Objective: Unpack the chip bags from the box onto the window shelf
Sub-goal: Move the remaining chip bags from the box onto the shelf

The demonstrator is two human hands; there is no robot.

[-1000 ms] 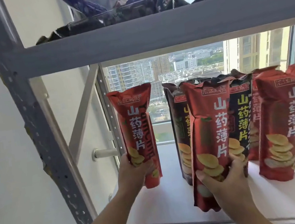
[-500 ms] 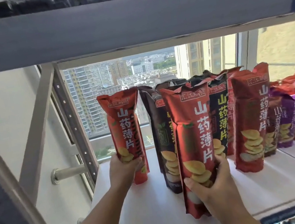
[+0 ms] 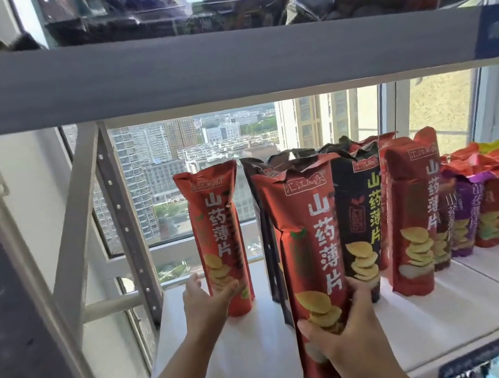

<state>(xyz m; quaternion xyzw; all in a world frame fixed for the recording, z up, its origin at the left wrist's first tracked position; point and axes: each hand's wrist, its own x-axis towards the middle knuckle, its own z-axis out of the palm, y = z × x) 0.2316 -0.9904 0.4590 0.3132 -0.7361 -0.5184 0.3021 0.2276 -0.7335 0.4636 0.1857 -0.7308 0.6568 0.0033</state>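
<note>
Left hand [image 3: 207, 299] on far bag [image 3: 216, 227], right hand [image 3: 348, 334] around near bag [image 3: 310, 244]

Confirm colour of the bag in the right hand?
The bag is red with white lettering; head view.
</note>
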